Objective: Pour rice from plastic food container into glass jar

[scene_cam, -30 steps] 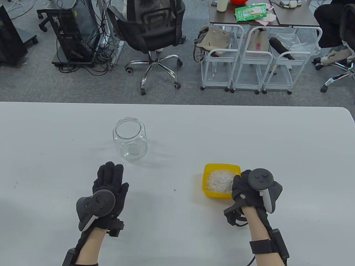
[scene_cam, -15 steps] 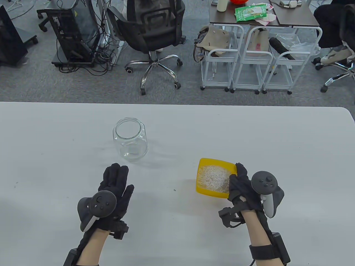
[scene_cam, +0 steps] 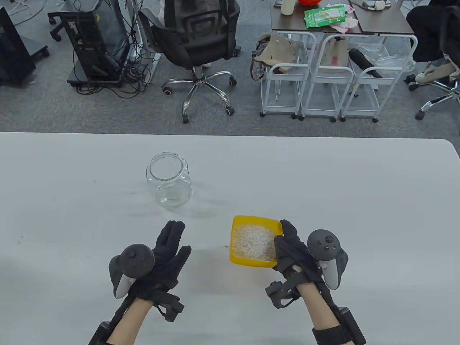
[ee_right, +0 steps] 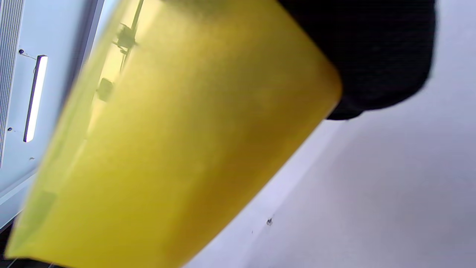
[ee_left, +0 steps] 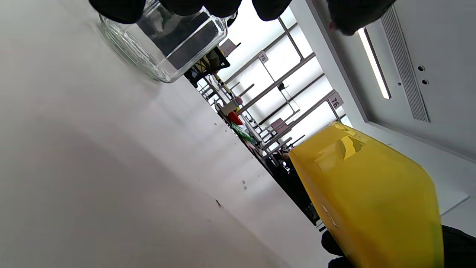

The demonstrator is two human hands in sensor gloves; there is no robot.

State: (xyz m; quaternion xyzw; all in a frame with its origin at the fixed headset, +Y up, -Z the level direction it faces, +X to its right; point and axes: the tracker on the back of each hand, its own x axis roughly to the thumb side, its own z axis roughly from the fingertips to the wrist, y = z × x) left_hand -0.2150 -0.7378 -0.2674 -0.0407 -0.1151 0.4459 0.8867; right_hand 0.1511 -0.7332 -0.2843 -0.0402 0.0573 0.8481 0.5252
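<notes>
Both hands are over the white table (scene_cam: 323, 172): the right hand (scene_cam: 298, 251) grips the yellow plastic food container (scene_cam: 254, 240) by its right rim, lifted clear of the surface, while the left hand (scene_cam: 163, 257) hovers flat, fingers spread and holding nothing. Beyond the left hand, the glass jar (scene_cam: 169, 181) stands upright, mouth open. White rice (scene_cam: 253, 241) fills the container's bottom.

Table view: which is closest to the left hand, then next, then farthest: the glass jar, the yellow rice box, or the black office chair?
From the left hand:
1. Glass jar, just beyond its fingertips, on the table.
2. Yellow rice box, to its right, held by the right hand; nearly as close as the jar.
3. Black office chair, on the floor past the table.
</notes>
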